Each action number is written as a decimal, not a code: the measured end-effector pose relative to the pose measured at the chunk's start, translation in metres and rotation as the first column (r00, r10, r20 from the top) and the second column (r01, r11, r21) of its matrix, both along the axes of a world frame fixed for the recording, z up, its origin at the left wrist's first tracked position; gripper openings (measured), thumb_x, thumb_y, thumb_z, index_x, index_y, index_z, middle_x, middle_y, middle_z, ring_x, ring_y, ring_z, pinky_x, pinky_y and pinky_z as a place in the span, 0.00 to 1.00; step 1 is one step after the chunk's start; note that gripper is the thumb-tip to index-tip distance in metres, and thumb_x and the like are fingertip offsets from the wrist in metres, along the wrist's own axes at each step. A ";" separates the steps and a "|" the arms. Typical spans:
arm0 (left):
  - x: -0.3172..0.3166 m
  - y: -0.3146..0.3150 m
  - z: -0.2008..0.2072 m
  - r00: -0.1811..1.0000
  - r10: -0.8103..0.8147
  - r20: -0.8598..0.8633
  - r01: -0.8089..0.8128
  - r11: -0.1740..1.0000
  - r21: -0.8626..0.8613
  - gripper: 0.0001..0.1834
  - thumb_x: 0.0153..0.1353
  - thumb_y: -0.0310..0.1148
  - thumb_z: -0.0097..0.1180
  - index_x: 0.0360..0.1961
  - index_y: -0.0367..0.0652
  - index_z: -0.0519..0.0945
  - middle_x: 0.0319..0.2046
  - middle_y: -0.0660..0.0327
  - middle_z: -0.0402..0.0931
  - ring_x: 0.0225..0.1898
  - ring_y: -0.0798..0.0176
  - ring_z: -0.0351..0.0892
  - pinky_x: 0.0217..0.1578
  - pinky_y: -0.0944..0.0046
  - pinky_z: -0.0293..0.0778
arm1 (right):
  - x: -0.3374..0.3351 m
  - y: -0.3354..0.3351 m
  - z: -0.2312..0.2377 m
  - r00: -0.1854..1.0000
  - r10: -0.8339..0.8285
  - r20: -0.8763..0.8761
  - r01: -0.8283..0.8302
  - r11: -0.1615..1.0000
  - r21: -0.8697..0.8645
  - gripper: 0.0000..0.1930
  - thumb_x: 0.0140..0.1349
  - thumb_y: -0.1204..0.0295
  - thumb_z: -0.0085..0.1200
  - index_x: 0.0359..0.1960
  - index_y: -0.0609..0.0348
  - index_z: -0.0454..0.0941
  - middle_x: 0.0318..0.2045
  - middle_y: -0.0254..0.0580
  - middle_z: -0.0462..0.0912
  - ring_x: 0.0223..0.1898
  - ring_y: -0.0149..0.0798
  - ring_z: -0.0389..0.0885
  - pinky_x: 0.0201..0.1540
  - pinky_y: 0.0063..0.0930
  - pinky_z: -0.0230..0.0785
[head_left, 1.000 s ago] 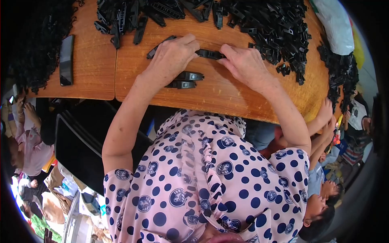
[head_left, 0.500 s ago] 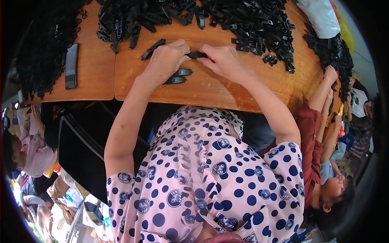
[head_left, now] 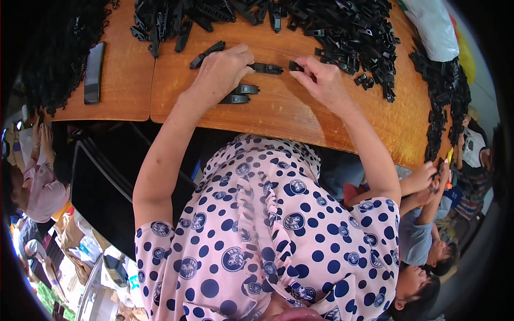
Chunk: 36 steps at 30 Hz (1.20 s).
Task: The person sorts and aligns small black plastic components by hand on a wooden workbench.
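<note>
My left hand [head_left: 222,69] is closed on one end of a long, narrow black plastic part [head_left: 267,68], whose other end points right over the wooden table. A short gap away, my right hand [head_left: 324,80] pinches a small black plastic piece [head_left: 295,66] between thumb and fingers. Another long black part [head_left: 208,53] lies slanted just behind my left hand. Two more, a nearer one [head_left: 235,99] and one [head_left: 247,89] behind it, rest side by side below my left wrist, partly covered by it.
Long black parts [head_left: 184,32] are heaped at the back, beside a pile of small black pieces [head_left: 348,37] at the back right. A dark flat slab [head_left: 94,72] lies left of the table seam [head_left: 152,85]. A white bag [head_left: 433,32] stands far right. Other people work along the right side.
My hands have drawn apart: the right has moved right with the small piece, exposing the long part in my left. At the right, a co-worker's hands have come back nearer the table edge.
</note>
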<state>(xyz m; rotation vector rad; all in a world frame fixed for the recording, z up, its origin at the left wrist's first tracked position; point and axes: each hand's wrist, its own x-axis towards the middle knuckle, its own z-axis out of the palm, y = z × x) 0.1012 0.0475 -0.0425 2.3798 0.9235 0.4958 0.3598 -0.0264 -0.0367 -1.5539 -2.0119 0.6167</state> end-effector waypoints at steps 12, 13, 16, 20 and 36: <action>0.002 0.000 0.000 0.998 -0.047 0.042 0.047 0.999 0.002 0.07 0.60 0.27 0.61 0.37 0.36 0.80 0.35 0.54 0.77 0.37 0.46 0.80 0.38 0.51 0.75 | -0.014 0.014 0.015 0.952 0.241 0.187 -0.241 0.970 -0.022 0.10 0.63 0.71 0.62 0.40 0.59 0.74 0.25 0.53 0.83 0.30 0.58 0.83 0.29 0.47 0.73; 0.002 0.000 0.000 0.998 -0.057 0.039 0.056 0.998 0.016 0.06 0.60 0.27 0.61 0.37 0.36 0.80 0.35 0.54 0.77 0.37 0.46 0.79 0.38 0.51 0.75 | -0.016 0.013 0.013 0.952 0.239 0.189 -0.239 0.971 -0.023 0.10 0.63 0.71 0.62 0.40 0.59 0.74 0.25 0.53 0.83 0.30 0.58 0.83 0.29 0.47 0.73; 0.002 -0.001 -0.002 0.997 -0.066 0.031 0.065 0.998 0.002 0.07 0.60 0.27 0.61 0.38 0.37 0.80 0.35 0.54 0.77 0.38 0.45 0.80 0.39 0.51 0.75 | -0.030 0.014 0.004 0.965 0.202 0.164 -0.202 0.979 -0.021 0.10 0.63 0.70 0.62 0.39 0.59 0.73 0.25 0.53 0.82 0.31 0.59 0.83 0.31 0.48 0.73; 0.004 0.003 -0.005 0.999 -0.047 -0.003 0.047 0.999 0.003 0.08 0.60 0.28 0.61 0.39 0.37 0.79 0.35 0.54 0.76 0.38 0.45 0.80 0.38 0.51 0.75 | -0.042 0.016 -0.002 0.965 0.129 0.231 -0.132 0.991 -0.002 0.10 0.63 0.69 0.62 0.39 0.58 0.73 0.27 0.52 0.83 0.32 0.58 0.83 0.32 0.48 0.75; -0.054 -0.002 -0.010 0.891 0.454 -0.024 -0.442 0.878 0.185 0.12 0.59 0.32 0.66 0.44 0.45 0.81 0.39 0.62 0.78 0.40 0.54 0.82 0.41 0.58 0.76 | 0.038 -0.003 -0.009 0.846 -0.137 0.516 -0.034 0.951 0.308 0.05 0.65 0.74 0.53 0.40 0.56 0.75 0.38 0.42 0.75 0.42 0.46 0.79 0.43 0.38 0.73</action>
